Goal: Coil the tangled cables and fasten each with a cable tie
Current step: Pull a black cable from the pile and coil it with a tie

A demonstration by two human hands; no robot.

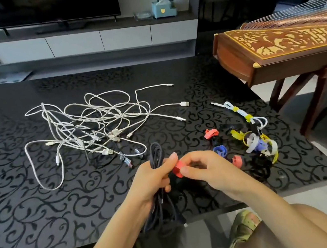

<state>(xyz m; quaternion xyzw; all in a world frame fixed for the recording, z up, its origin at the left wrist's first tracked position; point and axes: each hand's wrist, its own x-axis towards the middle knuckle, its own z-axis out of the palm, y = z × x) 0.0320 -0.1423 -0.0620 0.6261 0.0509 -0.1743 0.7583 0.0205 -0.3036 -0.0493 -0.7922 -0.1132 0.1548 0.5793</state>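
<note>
- Cables: we log the dark cable coil (pixel 156 154) as gathered into long loops and held above the near edge of the counter (pixel 42 209). Its upper loop rises past the fingers, and its lower loops hang over the counter's edge toward the knees.
- Left grip (pixel 154 179): fingers are curled round the middle of the dark cable coil, thumb stretched out to the right.
- Right grip (pixel 204 169): thumb and fingers pinch a red cable tie (pixel 178 168), curled into a ring, just beside the left thumb tip. We cannot tell whether the tie passes round the coil.
- White cable tangle (pixel 93 122) lies loose on the counter, left of centre and beyond the hands. Several plugs stick out to the right; we see no tie on it.
- One white cable (pixel 240 113) lies on the counter's right side, folded narrow and bound with two yellow ties.
- Spare ties (pixel 257 145) in pink, blue, yellow, white and black lie scattered near the right grip, between it and the bound white cable.
- Beyond the counter's right end, we note a wooden stringed instrument (pixel 285 42) on a stand, and a dark screen (pixel 52 6) at the far wall.
</note>
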